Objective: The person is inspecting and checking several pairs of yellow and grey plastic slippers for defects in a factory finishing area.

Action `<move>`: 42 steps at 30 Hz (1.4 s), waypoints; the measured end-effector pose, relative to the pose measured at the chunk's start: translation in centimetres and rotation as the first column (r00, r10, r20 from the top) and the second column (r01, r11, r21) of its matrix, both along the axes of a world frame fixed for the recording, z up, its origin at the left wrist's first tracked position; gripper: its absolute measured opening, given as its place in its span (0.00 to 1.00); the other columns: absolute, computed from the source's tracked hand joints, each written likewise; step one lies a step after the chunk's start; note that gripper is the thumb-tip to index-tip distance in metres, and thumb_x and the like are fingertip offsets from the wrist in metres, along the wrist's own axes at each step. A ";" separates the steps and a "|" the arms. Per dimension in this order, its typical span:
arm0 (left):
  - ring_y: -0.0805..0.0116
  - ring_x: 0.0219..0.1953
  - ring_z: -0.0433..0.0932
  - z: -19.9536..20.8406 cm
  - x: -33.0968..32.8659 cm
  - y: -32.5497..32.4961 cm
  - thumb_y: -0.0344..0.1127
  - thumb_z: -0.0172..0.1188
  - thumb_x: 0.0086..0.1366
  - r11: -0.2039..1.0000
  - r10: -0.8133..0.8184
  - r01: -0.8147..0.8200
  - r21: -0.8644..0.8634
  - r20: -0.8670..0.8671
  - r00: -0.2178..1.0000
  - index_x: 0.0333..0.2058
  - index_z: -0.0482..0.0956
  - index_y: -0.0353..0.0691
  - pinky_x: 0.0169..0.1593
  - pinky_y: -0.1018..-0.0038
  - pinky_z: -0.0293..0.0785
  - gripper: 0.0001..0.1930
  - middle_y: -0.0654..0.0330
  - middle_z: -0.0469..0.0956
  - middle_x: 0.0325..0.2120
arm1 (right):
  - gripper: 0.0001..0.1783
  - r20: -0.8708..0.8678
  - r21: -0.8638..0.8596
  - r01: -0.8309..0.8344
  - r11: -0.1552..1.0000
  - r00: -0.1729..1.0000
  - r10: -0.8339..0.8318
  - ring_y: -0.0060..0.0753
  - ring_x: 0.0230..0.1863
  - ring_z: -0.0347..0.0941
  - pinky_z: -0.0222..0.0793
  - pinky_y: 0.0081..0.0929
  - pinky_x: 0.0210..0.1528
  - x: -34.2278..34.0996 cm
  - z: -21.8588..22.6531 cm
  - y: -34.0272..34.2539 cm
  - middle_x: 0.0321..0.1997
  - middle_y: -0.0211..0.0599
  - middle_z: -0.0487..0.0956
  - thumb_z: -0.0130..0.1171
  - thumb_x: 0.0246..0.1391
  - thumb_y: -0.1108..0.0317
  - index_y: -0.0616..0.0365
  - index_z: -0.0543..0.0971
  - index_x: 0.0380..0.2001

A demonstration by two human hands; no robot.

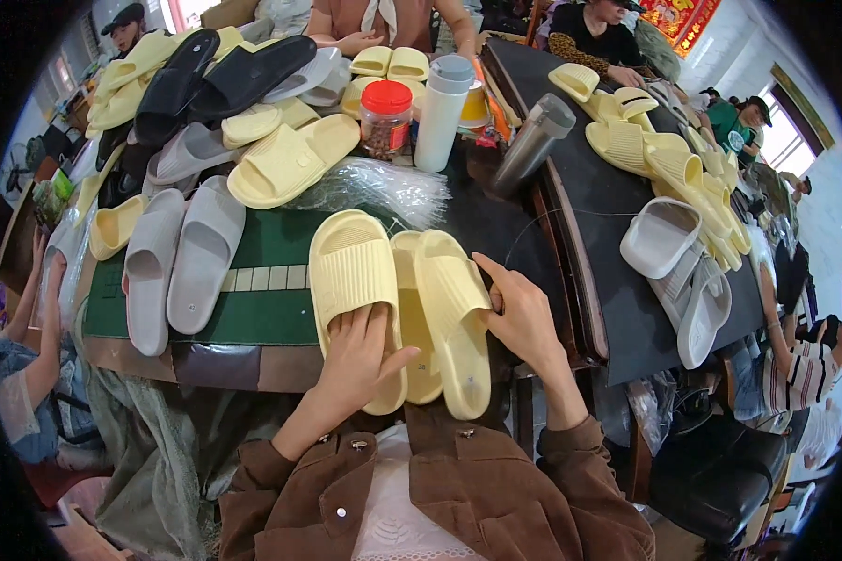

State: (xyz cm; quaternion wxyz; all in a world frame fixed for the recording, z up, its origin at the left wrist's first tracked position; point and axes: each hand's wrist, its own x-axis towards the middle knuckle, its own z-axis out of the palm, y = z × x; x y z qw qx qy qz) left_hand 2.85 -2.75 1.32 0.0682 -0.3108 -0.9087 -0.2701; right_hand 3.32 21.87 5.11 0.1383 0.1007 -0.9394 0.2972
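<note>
In front of me at the table's near edge are three pale yellow slippers. My left hand [357,357] has its fingers tucked under the strap of the left yellow slipper [354,266], its thumb sticking out to the right. On the other side, my right hand [524,323] grips the right yellow slipper [452,280] at its outer edge by the strap, index finger stretched toward the toe. Between them lies a third yellow slipper [419,360], partly covered by the right one. A bundle of thin clear plastic ties [384,192] lies just beyond the slippers.
Grey slippers [208,252] sit left on a green mat [253,313]. Yellow and black slippers [257,77] are heaped behind. A red-lidded jar [385,122], a white bottle [442,117] and a grey tumbler [533,145] stand ahead. More slippers [678,178] cover the right table; other people sit around.
</note>
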 end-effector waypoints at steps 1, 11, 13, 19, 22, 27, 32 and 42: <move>0.40 0.53 0.59 0.0 0.0 0.0 0.48 0.60 0.58 1.000 -0.010 0.010 0.003 -0.004 1.000 0.52 0.61 0.28 0.57 0.54 0.54 0.33 0.41 0.62 0.50 | 0.37 0.022 -0.038 0.029 0.999 0.999 -0.028 0.35 0.23 0.66 0.66 0.30 0.29 0.0 0.2 -0.2 0.20 0.34 0.66 0.60 0.34 0.78 0.56 0.71 0.56; 0.42 0.50 0.63 -0.9 -0.4 0.3 0.53 0.58 0.58 0.997 0.045 -0.043 0.067 -0.017 0.999 0.51 0.63 0.25 0.54 0.54 0.57 0.35 0.39 0.65 0.47 | 0.33 -0.322 0.040 -0.085 0.996 0.942 0.094 0.38 0.27 0.71 0.69 0.31 0.30 -0.2 -0.1 -4.4 0.27 0.37 0.75 0.66 0.32 0.73 0.56 0.75 0.50; 0.43 0.49 0.64 -1.2 -0.4 0.5 0.52 0.58 0.58 0.995 0.068 -0.064 0.079 -0.045 0.997 0.50 0.64 0.25 0.53 0.55 0.58 0.34 0.39 0.66 0.45 | 0.34 -0.316 0.004 -0.106 0.994 0.943 0.102 0.38 0.27 0.71 0.70 0.31 0.30 -0.2 -0.3 -4.1 0.28 0.37 0.76 0.66 0.32 0.74 0.56 0.75 0.50; 0.44 0.46 0.67 -1.0 -0.7 0.8 0.50 0.57 0.59 0.984 0.145 -0.139 0.110 -0.040 0.989 0.44 0.69 0.26 0.52 0.56 0.59 0.28 0.41 0.70 0.41 | 0.33 -0.251 -0.053 -0.155 0.986 0.958 0.137 0.34 0.25 0.68 0.67 0.28 0.28 -0.4 -0.2 -4.1 0.25 0.36 0.73 0.69 0.37 0.69 0.56 0.74 0.52; 0.44 0.44 0.68 -1.2 -0.9 0.8 0.49 0.56 0.60 0.975 0.170 -0.167 0.145 -0.005 0.985 0.41 0.71 0.27 0.50 0.55 0.60 0.26 0.42 0.71 0.40 | 0.34 -0.196 -0.102 -0.214 0.972 0.962 0.191 0.28 0.21 0.61 0.61 0.25 0.25 -0.6 -0.1 -4.0 0.23 0.33 0.67 0.70 0.38 0.68 0.57 0.73 0.54; 0.43 0.43 0.68 -0.3 -0.5 1.5 0.45 0.56 0.60 0.973 0.184 -0.189 0.130 0.048 0.982 0.42 0.71 0.28 0.49 0.55 0.61 0.23 0.41 0.71 0.38 | 0.34 -0.040 -0.141 -0.220 0.965 0.976 0.216 0.30 0.22 0.64 0.64 0.26 0.27 -0.1 0.4 -3.1 0.23 0.33 0.69 0.71 0.39 0.64 0.57 0.74 0.53; 0.43 0.41 0.68 -1.3 -0.9 1.5 0.37 0.54 0.59 0.954 0.179 -0.160 0.255 -0.052 0.983 0.35 0.70 0.30 0.46 0.56 0.62 0.14 0.42 0.70 0.36 | 0.33 -0.041 -0.238 -0.255 0.937 0.967 0.253 0.26 0.24 0.62 0.62 0.23 0.28 -0.2 0.4 -3.1 0.23 0.31 0.66 0.71 0.36 0.73 0.58 0.75 0.52; 0.42 0.41 0.66 -0.6 -2.1 -0.1 0.32 0.52 0.59 0.903 0.160 -0.173 0.392 0.067 0.985 0.36 0.69 0.28 0.45 0.55 0.60 0.12 0.40 0.68 0.37 | 0.31 -0.211 -0.300 -0.258 0.918 0.957 0.200 0.32 0.38 0.72 0.70 0.25 0.42 -0.3 0.1 -3.2 0.39 0.38 0.74 0.69 0.37 0.78 0.62 0.74 0.50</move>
